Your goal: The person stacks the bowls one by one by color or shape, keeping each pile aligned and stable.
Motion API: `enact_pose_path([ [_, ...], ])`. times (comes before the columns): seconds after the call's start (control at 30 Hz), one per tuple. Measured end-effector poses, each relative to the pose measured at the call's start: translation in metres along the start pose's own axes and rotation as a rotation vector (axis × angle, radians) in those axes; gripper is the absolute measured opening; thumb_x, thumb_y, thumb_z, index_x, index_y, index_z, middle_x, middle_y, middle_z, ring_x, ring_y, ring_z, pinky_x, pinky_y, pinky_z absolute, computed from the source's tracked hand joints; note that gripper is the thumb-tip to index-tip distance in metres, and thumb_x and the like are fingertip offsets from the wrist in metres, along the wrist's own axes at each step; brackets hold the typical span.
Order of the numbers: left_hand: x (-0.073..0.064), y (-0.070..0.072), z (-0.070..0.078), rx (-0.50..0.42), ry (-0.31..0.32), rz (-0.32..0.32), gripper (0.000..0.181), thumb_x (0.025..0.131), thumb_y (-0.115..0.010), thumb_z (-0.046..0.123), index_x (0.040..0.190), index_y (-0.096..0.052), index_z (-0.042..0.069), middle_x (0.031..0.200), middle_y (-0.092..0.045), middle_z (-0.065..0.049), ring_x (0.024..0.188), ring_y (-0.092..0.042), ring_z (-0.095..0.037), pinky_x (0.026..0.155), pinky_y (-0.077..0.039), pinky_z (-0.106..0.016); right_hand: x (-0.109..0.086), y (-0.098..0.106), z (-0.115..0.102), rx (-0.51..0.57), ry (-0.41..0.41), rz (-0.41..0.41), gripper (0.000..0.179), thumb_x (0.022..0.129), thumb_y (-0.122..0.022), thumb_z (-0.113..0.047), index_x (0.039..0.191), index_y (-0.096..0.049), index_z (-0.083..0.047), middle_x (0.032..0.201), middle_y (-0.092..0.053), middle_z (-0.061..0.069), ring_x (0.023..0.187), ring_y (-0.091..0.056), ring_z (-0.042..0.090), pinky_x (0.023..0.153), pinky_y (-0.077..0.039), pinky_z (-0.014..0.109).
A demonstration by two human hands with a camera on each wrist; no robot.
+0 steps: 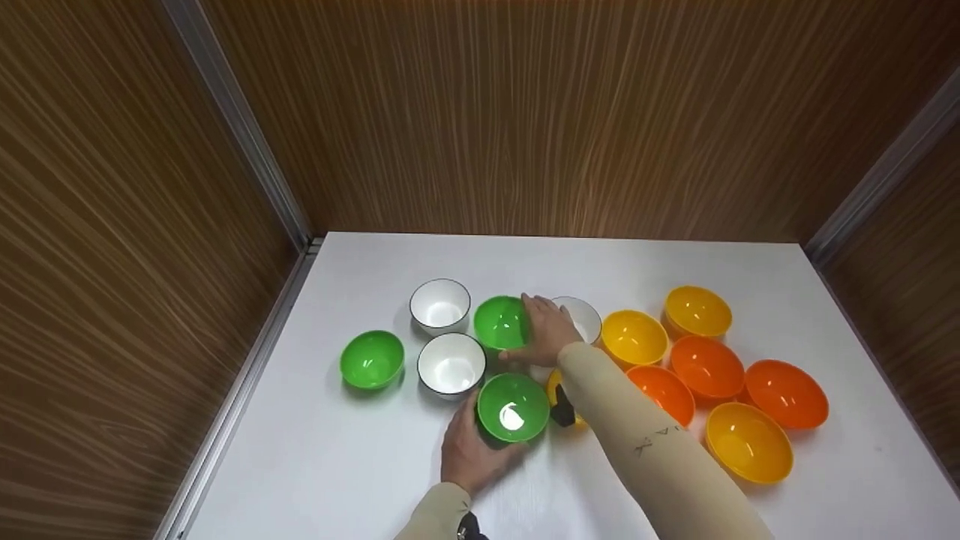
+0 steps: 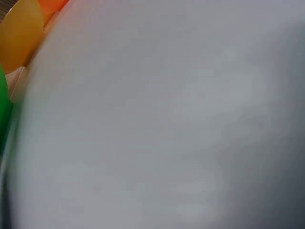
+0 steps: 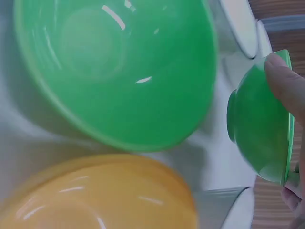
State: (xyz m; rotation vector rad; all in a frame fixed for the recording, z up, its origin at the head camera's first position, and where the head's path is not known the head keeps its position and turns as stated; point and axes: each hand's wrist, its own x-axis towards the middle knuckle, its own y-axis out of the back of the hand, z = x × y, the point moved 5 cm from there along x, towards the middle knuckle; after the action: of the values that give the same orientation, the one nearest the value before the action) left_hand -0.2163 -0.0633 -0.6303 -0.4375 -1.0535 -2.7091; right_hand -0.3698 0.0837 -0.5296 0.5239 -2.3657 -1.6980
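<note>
My right hand (image 1: 549, 334) grips the right side of a green bowl (image 1: 496, 321). In the right wrist view this green bowl (image 3: 259, 119) is tipped by the camera's angle, thumb and fingers at its rim. Nearer me, my left hand (image 1: 474, 452) is curled round the near left side of a second green bowl (image 1: 510, 401). That bowl also fills much of the right wrist view. Two white bowls (image 1: 440, 304) (image 1: 451, 361) with dark rims stand just left of the green ones. A third green bowl (image 1: 372, 358) sits farther left.
Behind my right hand is another white bowl (image 1: 581, 315). A yellow bowl (image 1: 553, 388) lies partly hidden under my right wrist. Several yellow bowls (image 1: 634, 339) and orange bowls (image 1: 706, 367) crowd the right of the white table (image 1: 315, 457). Wood-grain panels (image 1: 495, 120) enclose it.
</note>
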Motion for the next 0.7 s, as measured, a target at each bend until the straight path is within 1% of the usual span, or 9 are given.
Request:
enact_pose_path([
  [0.13,0.001,0.002,-0.001,-0.011,-0.01,0.007,0.111,0.06,-0.078,0.068,0.142,-0.038,0.004,0.132,-0.054,-0.012,0.119,-0.054,-0.028,0.101,-0.044,-0.044,-0.006,0.009,-0.011,0.03,0.051,0.023,0.12,0.066,-0.074,-0.068,0.152,-0.021,-0.005,0.152,-0.032,0.016,0.141,-0.027,0.032,0.116,-0.016,0.052],
  [0.33,0.002,0.002,0.0,-0.023,-0.001,-0.018,0.109,0.061,-0.08,0.064,0.142,-0.038,0.006,0.13,-0.055,-0.011,0.118,-0.054,-0.027,0.1,-0.044,-0.045,-0.02,0.021,-0.022,0.086,0.14,0.053,0.121,0.064,-0.081,-0.06,0.153,-0.02,-0.005,0.153,-0.032,0.013,0.141,-0.027,0.03,0.118,-0.016,0.046],
  [0.47,0.001,0.001,0.0,-0.007,0.019,-0.033,0.11,0.061,-0.078,0.068,0.143,-0.037,0.007,0.13,-0.055,-0.009,0.117,-0.054,-0.025,0.101,-0.044,-0.044,-0.033,0.026,-0.025,0.152,0.147,0.022,0.122,0.064,-0.083,-0.056,0.154,-0.017,-0.01,0.155,-0.029,0.009,0.14,-0.03,0.029,0.116,-0.023,0.045],
  [0.53,0.001,0.001,0.0,-0.002,0.033,-0.044,0.111,0.06,-0.077,0.07,0.144,-0.036,0.008,0.132,-0.054,-0.008,0.118,-0.053,-0.025,0.102,-0.043,-0.043,-0.041,0.027,-0.024,0.169,0.142,0.007,0.12,0.065,-0.084,-0.054,0.155,-0.016,-0.012,0.156,-0.027,0.009,0.139,-0.032,0.031,0.114,-0.027,0.047],
  [0.6,0.001,0.0,-0.001,0.002,0.047,-0.054,0.113,0.06,-0.075,0.072,0.145,-0.035,0.009,0.132,-0.054,-0.008,0.119,-0.053,-0.024,0.103,-0.043,-0.042,-0.049,0.027,-0.023,0.166,0.136,-0.004,0.119,0.065,-0.084,-0.053,0.155,-0.016,-0.014,0.156,-0.027,0.008,0.138,-0.032,0.032,0.112,-0.029,0.049],
  [0.7,0.0,-0.001,-0.001,0.001,0.069,-0.073,0.116,0.059,-0.073,0.076,0.146,-0.033,0.01,0.134,-0.053,-0.007,0.12,-0.052,-0.023,0.104,-0.041,-0.042,-0.061,0.027,-0.02,0.144,0.141,-0.009,0.12,0.065,-0.083,-0.056,0.155,-0.015,-0.016,0.156,-0.027,0.007,0.138,-0.033,0.03,0.111,-0.031,0.049],
])
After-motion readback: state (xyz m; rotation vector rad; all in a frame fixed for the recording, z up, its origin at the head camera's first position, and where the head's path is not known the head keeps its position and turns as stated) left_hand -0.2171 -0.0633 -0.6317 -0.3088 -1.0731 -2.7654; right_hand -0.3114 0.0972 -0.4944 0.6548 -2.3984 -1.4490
